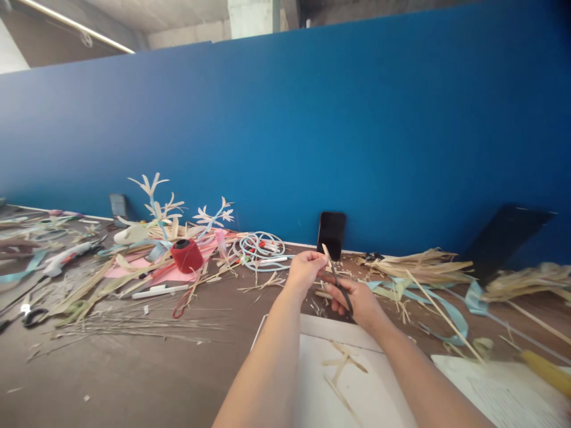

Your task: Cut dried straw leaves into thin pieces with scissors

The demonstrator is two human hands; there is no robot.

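Note:
My left hand (304, 268) is closed in a pinch on a thin straw strip (327, 254) that stands up between both hands. My right hand (357, 300) grips a pair of dark scissors (342, 289), whose blades reach up to the strip. Both hands hover above the brown table, just beyond a white sheet (321, 380) that carries a few cut straw pieces (341, 365).
A black phone (331, 233) leans on the blue partition behind my hands. A red thread spool (187, 255), a coil of pale tubing (259, 246), straw flowers (156, 202), pens and loose straw lie to the left. Straw bundles (419, 264) and light-blue ribbon (441, 309) lie right.

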